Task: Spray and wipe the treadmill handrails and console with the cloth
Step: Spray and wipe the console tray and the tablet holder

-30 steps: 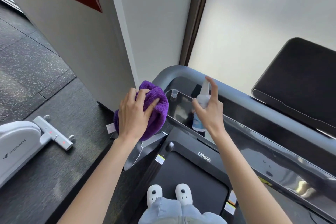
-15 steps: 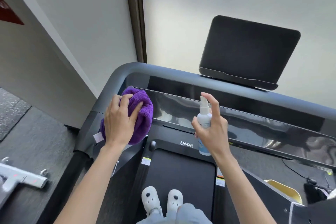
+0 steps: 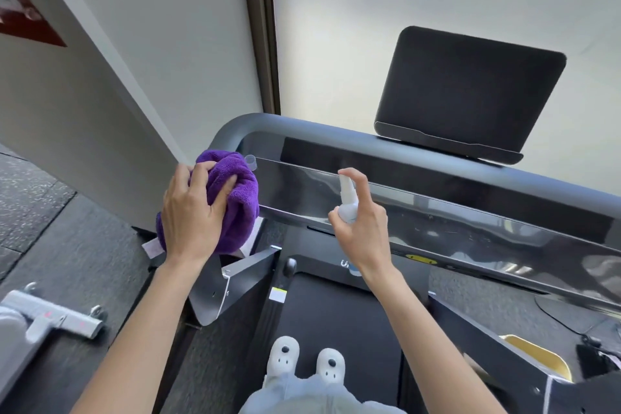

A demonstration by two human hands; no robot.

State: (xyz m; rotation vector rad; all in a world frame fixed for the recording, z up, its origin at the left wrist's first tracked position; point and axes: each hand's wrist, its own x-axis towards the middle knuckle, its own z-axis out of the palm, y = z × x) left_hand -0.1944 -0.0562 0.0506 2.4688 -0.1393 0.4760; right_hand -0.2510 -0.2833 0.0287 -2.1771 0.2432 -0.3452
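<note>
With our left hand (image 3: 191,212) bunched around the cloth (image 3: 237,202) and our right hand (image 3: 364,232) wrapped around the spray bottle (image 3: 347,202), finger on its nozzle, we judge mist could overshoot the console (image 3: 437,212) beyond.

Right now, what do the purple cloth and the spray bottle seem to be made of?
Purple cloth: probably microfibre terry; matt, fuzzy looped pile, bunched softly under the left hand.
Spray bottle: likely white, slightly translucent plastic with a smooth finish, held in the right hand.
</note>
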